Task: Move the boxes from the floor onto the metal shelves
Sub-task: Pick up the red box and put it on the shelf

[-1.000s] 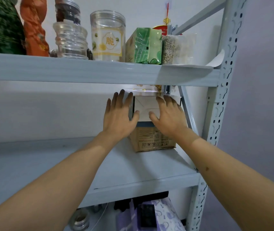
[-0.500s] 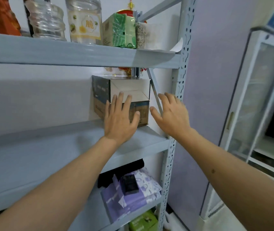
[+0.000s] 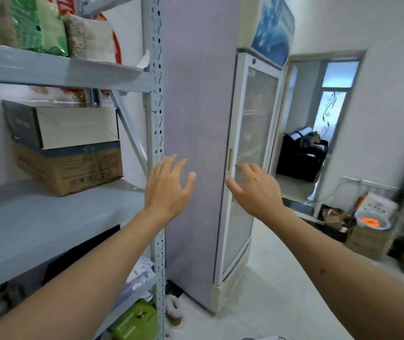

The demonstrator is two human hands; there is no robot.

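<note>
A white and dark box (image 3: 73, 126) lies stacked on a brown cardboard box (image 3: 73, 168), both at the right end of the grey metal shelf (image 3: 36, 222). My left hand (image 3: 167, 190) hovers in the air to the right of the shelf post, fingers spread, holding nothing. Further right, in front of the fridge door, my right hand (image 3: 255, 190) is also open and empty. Neither hand touches the boxes.
The upper shelf (image 3: 61, 72) carries green packets and a bag of grain. A tall glass-door fridge (image 3: 252, 168) stands right of the shelving. Cardboard boxes (image 3: 368, 241) and a bowl sit on the floor at far right. Purple and green packs fill the lower shelves.
Both hands have come off the stacked boxes and drawn back to the right. The view has swung right, away from the shelf and toward the fridge and doorway.
</note>
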